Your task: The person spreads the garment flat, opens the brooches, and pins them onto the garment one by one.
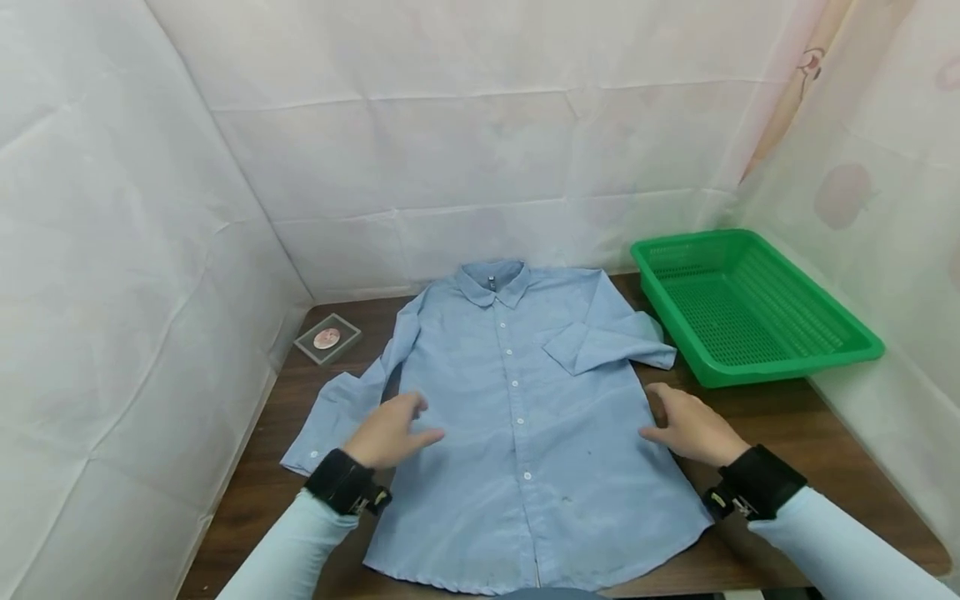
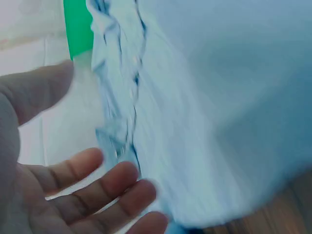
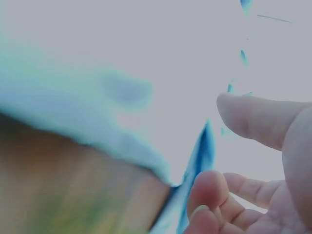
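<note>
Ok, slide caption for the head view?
Left hand and right hand at opposite sides of a blue buttoned cloth shirt; green rectangular plastic basket nearby.

Shirt [image 1: 465, 492] on counter [image 1: 255, 483], centre, collar [image 1: 474, 292] far and hem [image 1: 480, 582] near. Basket [image 1: 787, 367] at far right, beside the shirt. Case [image 1: 347, 340] at far left, disc [image 1: 327, 338] inside it.

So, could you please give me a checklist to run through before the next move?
1. Shirt front up: ok, buttons showing.
2. Sleeves matching: not ok; the sleeve near the left hand stretches outward, the other is folded partly over the front.
3. Hands free: ok; the left hand and right hand hold nothing.
4. Small case clear of the shirt: ok.
5. Basket empty: ok.
6. Shirt smooth underneath: cannot tell, hidden.
</note>
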A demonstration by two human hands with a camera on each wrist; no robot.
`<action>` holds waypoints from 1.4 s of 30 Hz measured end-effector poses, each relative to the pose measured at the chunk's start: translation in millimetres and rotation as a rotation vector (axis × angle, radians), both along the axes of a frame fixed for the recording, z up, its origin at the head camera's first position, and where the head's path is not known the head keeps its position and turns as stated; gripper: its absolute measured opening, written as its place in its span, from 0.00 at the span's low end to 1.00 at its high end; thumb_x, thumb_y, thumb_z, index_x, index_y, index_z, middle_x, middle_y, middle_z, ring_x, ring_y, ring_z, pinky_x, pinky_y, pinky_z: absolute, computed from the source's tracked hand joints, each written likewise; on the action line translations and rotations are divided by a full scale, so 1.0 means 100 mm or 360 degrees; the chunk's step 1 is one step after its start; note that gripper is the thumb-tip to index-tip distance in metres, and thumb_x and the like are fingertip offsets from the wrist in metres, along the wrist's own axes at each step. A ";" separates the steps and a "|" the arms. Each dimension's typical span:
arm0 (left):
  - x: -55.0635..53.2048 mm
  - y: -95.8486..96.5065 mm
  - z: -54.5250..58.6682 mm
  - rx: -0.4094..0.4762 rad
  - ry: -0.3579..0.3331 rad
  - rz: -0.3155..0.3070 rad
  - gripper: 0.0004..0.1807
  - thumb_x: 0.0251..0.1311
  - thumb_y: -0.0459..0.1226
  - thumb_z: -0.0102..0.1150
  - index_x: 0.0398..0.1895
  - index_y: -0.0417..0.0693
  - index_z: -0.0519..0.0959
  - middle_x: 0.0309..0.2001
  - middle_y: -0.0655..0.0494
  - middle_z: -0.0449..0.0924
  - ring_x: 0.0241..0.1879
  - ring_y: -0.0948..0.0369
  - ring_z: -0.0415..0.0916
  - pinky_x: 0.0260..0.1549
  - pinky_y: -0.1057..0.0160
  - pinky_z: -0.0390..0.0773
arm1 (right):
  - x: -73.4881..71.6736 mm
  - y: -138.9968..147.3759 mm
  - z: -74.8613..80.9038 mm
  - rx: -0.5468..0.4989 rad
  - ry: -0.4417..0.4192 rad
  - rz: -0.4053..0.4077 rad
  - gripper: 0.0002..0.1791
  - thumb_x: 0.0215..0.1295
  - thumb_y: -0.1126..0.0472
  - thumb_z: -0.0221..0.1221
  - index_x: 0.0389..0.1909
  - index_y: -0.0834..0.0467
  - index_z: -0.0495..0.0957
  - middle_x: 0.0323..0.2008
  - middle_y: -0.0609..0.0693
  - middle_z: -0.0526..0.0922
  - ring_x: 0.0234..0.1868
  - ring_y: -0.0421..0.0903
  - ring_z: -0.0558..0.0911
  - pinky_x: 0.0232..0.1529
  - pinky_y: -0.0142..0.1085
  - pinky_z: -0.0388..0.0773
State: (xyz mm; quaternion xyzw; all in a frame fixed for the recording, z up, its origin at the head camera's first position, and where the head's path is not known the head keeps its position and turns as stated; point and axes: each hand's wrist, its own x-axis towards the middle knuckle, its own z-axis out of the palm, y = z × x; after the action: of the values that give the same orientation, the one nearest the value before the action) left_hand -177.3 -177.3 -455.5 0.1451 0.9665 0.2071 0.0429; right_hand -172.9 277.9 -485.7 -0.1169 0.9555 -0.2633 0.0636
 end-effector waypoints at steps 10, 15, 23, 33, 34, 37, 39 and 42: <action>-0.65 0.95 -0.26 -0.0233 -0.0050 -0.0181 0.54 0.45 0.66 0.65 0.72 0.50 0.60 0.71 0.43 0.57 0.68 0.44 0.56 0.60 0.42 0.65 | -0.53 -0.53 0.09 0.0136 0.0227 0.0149 0.26 0.58 0.59 0.67 0.56 0.62 0.75 0.43 0.58 0.77 0.39 0.51 0.78 0.34 0.43 0.75; -0.93 1.23 -0.52 -0.0424 -0.0192 -0.0170 0.62 0.35 0.76 0.60 0.76 0.64 0.52 0.76 0.50 0.45 0.72 0.41 0.46 0.53 0.31 0.64 | -0.83 -0.76 -0.07 0.0218 0.0282 0.0148 0.21 0.57 0.61 0.68 0.51 0.62 0.79 0.48 0.58 0.77 0.44 0.53 0.79 0.42 0.46 0.76; -1.07 1.36 -0.73 -0.0634 -0.0301 -0.0114 0.66 0.28 0.79 0.58 0.76 0.74 0.47 0.77 0.56 0.37 0.72 0.38 0.38 0.46 0.24 0.62 | -1.19 -1.06 -0.22 0.0425 0.0224 -0.0007 0.27 0.59 0.50 0.66 0.52 0.64 0.76 0.44 0.60 0.78 0.38 0.55 0.80 0.39 0.49 0.78; -1.13 1.43 -0.87 -0.0714 -0.0288 -0.0100 0.69 0.23 0.81 0.55 0.75 0.77 0.41 0.77 0.59 0.31 0.72 0.37 0.33 0.46 0.21 0.59 | -1.35 -0.97 -0.43 0.0401 0.0255 -0.0095 0.21 0.58 0.51 0.68 0.40 0.64 0.77 0.37 0.57 0.74 0.30 0.52 0.77 0.35 0.47 0.76; -1.14 1.43 -0.87 -0.0721 -0.0296 -0.0092 0.69 0.22 0.81 0.55 0.75 0.77 0.41 0.77 0.59 0.31 0.72 0.37 0.33 0.46 0.21 0.59 | -1.36 -0.98 -0.43 0.0391 0.0265 -0.0094 0.18 0.59 0.53 0.67 0.39 0.63 0.78 0.36 0.57 0.74 0.30 0.53 0.77 0.36 0.47 0.76; -1.15 1.44 -0.85 -0.0729 -0.0307 -0.0074 0.70 0.20 0.81 0.57 0.75 0.77 0.42 0.77 0.59 0.32 0.72 0.36 0.34 0.45 0.21 0.60 | -1.39 -1.02 -0.40 0.0399 0.0282 -0.0103 0.11 0.62 0.60 0.63 0.40 0.64 0.78 0.35 0.57 0.75 0.32 0.55 0.78 0.37 0.48 0.77; -1.16 1.44 -0.83 -0.0736 -0.0317 -0.0080 0.70 0.20 0.81 0.57 0.76 0.77 0.42 0.77 0.58 0.32 0.72 0.36 0.33 0.45 0.21 0.60 | -1.41 -1.04 -0.39 0.0432 0.0259 -0.0120 0.09 0.65 0.64 0.58 0.43 0.64 0.79 0.36 0.58 0.76 0.33 0.56 0.78 0.38 0.48 0.77; -1.19 1.46 -0.82 -0.0749 -0.0307 -0.0073 0.70 0.20 0.81 0.57 0.76 0.76 0.42 0.77 0.58 0.32 0.72 0.36 0.34 0.45 0.22 0.60 | -1.48 -1.06 -0.36 0.0468 0.0216 -0.0135 0.12 0.68 0.67 0.54 0.48 0.65 0.78 0.38 0.60 0.76 0.33 0.57 0.79 0.39 0.49 0.77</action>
State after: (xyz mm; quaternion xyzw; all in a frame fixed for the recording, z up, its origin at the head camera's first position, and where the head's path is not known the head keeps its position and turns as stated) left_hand -295.8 -31.5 -537.3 0.1324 0.9760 -0.0118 0.1723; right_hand -320.5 172.2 -521.9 -0.0835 0.9899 -0.1147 0.0040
